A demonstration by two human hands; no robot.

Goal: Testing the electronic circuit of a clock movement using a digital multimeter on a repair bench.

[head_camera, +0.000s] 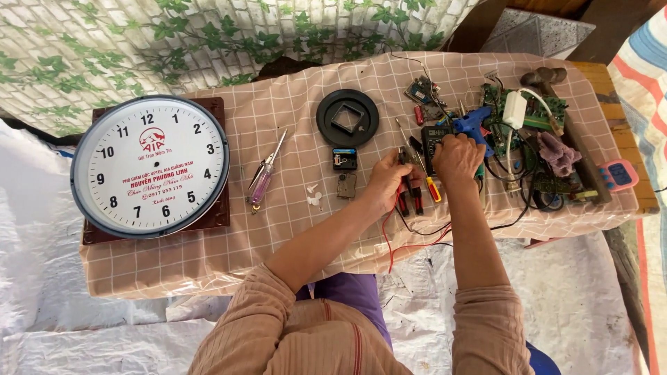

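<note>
both forearms in striped sleeves reach up over the checked tablecloth (208, 264). left hand (386, 182): fingers curled round red and black probe leads (408, 198), gripping them. right hand (456, 158): fingers bent down onto a black multimeter (432, 142); whether they grip it, cannot tell. just left lie a small clock movement (344, 160), a black round back cover (347, 117), a screwdriver (267, 173), and a white wall clock (149, 167).

Black multimeter (434, 139) lies flat on checked cloth, mostly covered by right hand. Red and black probes (410, 194) upright in left hand, leads trailing off the table edge.
</note>
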